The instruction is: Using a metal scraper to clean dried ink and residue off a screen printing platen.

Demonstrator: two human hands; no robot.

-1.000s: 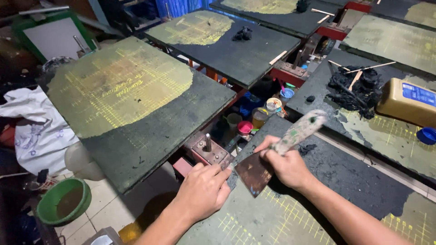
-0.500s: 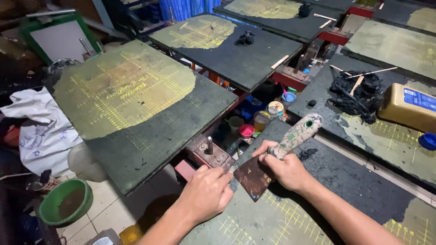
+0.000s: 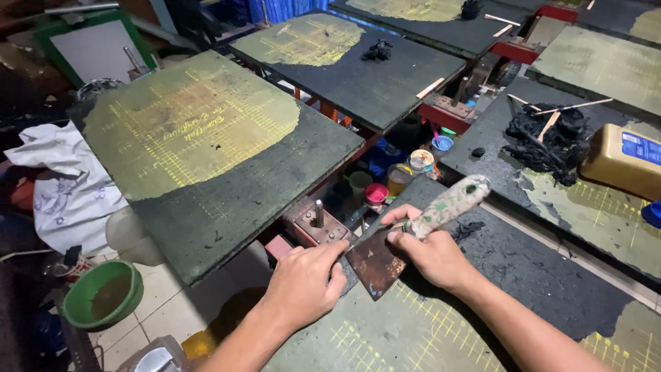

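The scraper lay slanted across the near corner of the dark printing board, its rusty flat blade low and its paint-spattered handle rising up and away. The right hand had its grip wrapped firmly around the lower end of that handle, fingers curled over it just above the blade. The left hand sat just beside this grip, on the blade's far edge, its fingers closed together and pressed against the corner of the surface where the blade met it; whether they pinched the blade itself could not be told. Directly beyond the left hand stood a reddish metal bracket with an upright pin. Farther out from the grip, small pots of ink clustered in the gap between boards. Well beyond, a larger board with a yellow-gridded patch spread outward. Off past the handle's tip, a heap of black scrapings and an amber plastic jug rested on a neighbouring board.
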